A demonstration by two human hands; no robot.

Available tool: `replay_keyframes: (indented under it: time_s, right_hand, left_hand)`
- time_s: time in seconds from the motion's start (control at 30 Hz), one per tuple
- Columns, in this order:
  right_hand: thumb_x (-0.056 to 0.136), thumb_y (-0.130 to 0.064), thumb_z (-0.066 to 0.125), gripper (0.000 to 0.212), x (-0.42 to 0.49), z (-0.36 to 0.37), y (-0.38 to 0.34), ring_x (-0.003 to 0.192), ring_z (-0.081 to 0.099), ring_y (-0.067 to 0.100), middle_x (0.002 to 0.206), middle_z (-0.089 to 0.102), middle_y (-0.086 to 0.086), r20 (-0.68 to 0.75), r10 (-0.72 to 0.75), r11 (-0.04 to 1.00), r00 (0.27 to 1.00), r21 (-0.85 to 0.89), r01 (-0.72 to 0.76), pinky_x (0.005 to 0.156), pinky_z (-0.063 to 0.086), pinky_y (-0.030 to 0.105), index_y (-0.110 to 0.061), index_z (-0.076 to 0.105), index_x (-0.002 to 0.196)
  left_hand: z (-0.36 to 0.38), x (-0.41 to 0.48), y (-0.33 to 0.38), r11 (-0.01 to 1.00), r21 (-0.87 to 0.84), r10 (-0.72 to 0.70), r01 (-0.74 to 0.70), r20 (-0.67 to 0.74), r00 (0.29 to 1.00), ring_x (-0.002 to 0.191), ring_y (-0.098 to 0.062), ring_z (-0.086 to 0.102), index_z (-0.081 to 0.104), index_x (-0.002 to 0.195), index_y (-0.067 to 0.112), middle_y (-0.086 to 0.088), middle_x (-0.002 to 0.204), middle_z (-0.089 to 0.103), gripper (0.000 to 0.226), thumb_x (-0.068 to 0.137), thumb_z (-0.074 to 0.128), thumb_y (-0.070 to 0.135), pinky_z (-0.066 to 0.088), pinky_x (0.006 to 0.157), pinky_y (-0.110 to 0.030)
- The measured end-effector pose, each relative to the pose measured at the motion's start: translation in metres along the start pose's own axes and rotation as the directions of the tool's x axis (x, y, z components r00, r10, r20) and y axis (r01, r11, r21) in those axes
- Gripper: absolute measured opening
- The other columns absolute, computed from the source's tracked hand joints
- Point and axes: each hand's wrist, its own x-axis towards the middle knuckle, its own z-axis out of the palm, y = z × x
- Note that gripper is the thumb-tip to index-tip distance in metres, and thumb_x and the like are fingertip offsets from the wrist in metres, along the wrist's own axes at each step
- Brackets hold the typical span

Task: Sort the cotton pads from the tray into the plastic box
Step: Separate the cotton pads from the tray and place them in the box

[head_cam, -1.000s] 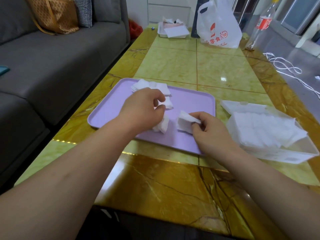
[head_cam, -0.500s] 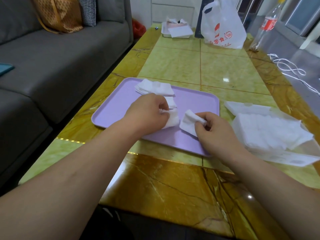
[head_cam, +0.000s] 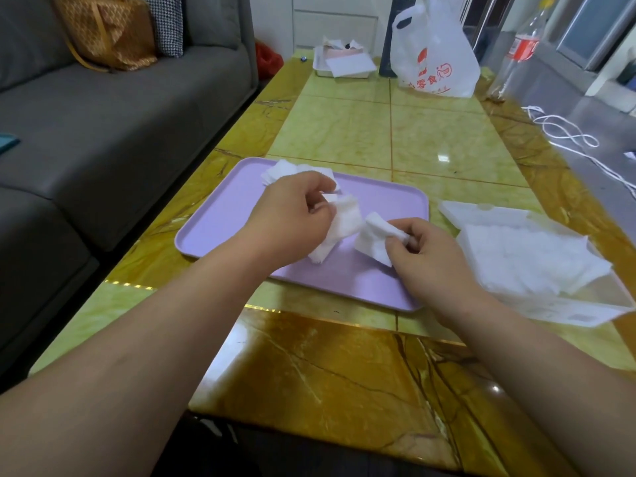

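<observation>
A: Gripping a small bunch of cotton pads (head_cam: 340,225) in the left hand (head_cam: 292,215), fingers curled round them, just above the purple tray (head_cam: 220,215).
B: Pinching a single pad (head_cam: 373,241) in the right hand (head_cam: 430,256) too, thumb against fingertips, low over the tray's near right part. Close to the left bunch, yet apart.
A: Now the relation that counts: off to the right of both hands, just beside the tray, the plastic box (head_cam: 581,315). Open, lid (head_cam: 481,215) laid back on the far side, heaped with white pads (head_cam: 526,263).
B: Nearer the right hand, plainly. Set slantwise, by the look of it, long axis from far left to near right; too blurred at the near end to swear to.
A: So likely a short sideways carry for the right, a reach across for the left.
B: Leaving one more pile (head_cam: 292,172) at the tray's far edge, partly hidden behind the left knuckles.
A: Underneath, a glossy table (head_cam: 344,373), yellow-green and amber stone.
B: Grey sofa (head_cam: 103,125) along the left with a tan bag (head_cam: 110,32) on it; white carrier bag (head_cam: 433,53) and a bottle (head_cam: 518,53) at the far end; white cable (head_cam: 564,132) on the floor to the right.
</observation>
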Motion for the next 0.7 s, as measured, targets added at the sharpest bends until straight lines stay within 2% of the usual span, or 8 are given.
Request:
replay_keyframes:
  time_s: [0.07,0.13,0.2,0.27,0.37,0.5,0.6,0.7]
  right_hand:
    - [0.097,-0.018,0.06,0.017,0.002,0.0,0.001,0.077,0.067,0.006,0.095,0.074,-0.006,-0.026,0.017,0.999,1.0,0.041,-0.016,0.059,0.048,0.013,-0.026,0.07,0.109]
    - [0.096,-0.016,0.063,0.016,0.004,-0.001,0.001,0.076,0.067,0.001,0.095,0.076,-0.006,-0.035,0.034,0.996,0.999,0.087,-0.031,0.06,0.048,0.009,-0.024,0.071,0.108]
    - [0.095,-0.01,0.065,0.018,0.006,-0.002,0.002,0.087,0.073,0.009,0.095,0.078,-0.002,-0.014,0.051,0.988,0.999,0.147,-0.048,0.072,0.056,0.019,-0.022,0.072,0.106]
    - [0.092,-0.001,0.065,0.024,0.007,-0.002,0.001,0.095,0.075,0.02,0.095,0.08,0.002,0.044,0.056,0.98,0.997,0.19,-0.063,0.086,0.061,0.038,-0.02,0.074,0.103]
    - [0.091,0.005,0.065,0.027,0.005,-0.002,-0.001,0.101,0.075,0.028,0.095,0.081,0.007,0.149,0.057,0.96,0.987,0.262,-0.094,0.096,0.058,0.051,-0.016,0.077,0.104]
    - [0.094,0.002,0.066,0.02,0.003,-0.001,-0.002,0.102,0.074,0.035,0.096,0.079,0.016,0.173,0.072,0.928,0.982,0.349,-0.129,0.092,0.061,0.045,-0.011,0.077,0.107]
    - [0.093,0.0,0.065,0.018,0.002,-0.003,-0.009,0.096,0.075,0.036,0.099,0.077,0.02,0.204,0.11,0.886,0.973,0.423,-0.189,0.084,0.063,0.04,-0.006,0.077,0.106]
    - [0.092,-0.016,0.072,0.023,0.001,-0.007,-0.015,0.099,0.073,0.036,0.107,0.075,0.024,0.285,0.095,0.836,0.954,0.498,-0.232,0.086,0.062,0.045,-0.004,0.075,0.112]
  left_hand:
    - [-0.001,-0.002,0.003,0.995,-0.095,-0.024,0.031,0.072,0.997,0.071,0.008,0.059,0.07,0.118,0.021,0.011,0.088,0.067,0.03,0.092,0.061,0.009,0.053,0.064,-0.014]
    - [-0.004,-0.005,0.009,0.979,-0.202,-0.013,0.041,0.138,0.99,0.075,0.002,0.063,0.072,0.115,0.02,0.006,0.092,0.07,0.03,0.092,0.061,0.004,0.055,0.062,-0.022]
    - [-0.003,-0.01,0.014,0.963,-0.269,0.041,0.021,0.221,0.974,0.08,-0.014,0.069,0.073,0.112,0.022,-0.001,0.097,0.072,0.028,0.093,0.064,0.003,0.059,0.066,-0.032]
    - [0.003,-0.013,0.016,0.964,-0.267,0.074,-0.004,0.254,0.964,0.089,-0.024,0.071,0.073,0.111,0.021,-0.001,0.099,0.075,0.027,0.093,0.066,0.003,0.059,0.077,-0.037]
    - [0.01,-0.012,0.012,0.967,-0.253,0.065,-0.006,0.226,0.972,0.081,-0.012,0.071,0.074,0.111,0.02,0.005,0.095,0.076,0.024,0.092,0.07,0.005,0.058,0.079,-0.026]
    - [0.015,-0.008,0.006,0.976,-0.21,0.087,-0.055,0.148,0.985,0.079,0.006,0.064,0.076,0.109,0.018,0.012,0.091,0.074,0.023,0.089,0.073,0.007,0.052,0.073,-0.011]
    - [0.019,-0.008,0.005,0.979,-0.187,0.105,-0.081,0.121,0.987,0.081,0.008,0.063,0.076,0.108,0.019,0.013,0.09,0.073,0.022,0.089,0.072,0.007,0.045,0.07,-0.005]
    - [0.021,-0.008,0.006,0.981,-0.165,0.118,-0.102,0.092,0.989,0.08,0.007,0.061,0.076,0.106,0.019,0.012,0.091,0.072,0.021,0.089,0.072,0.008,0.041,0.068,-0.003]
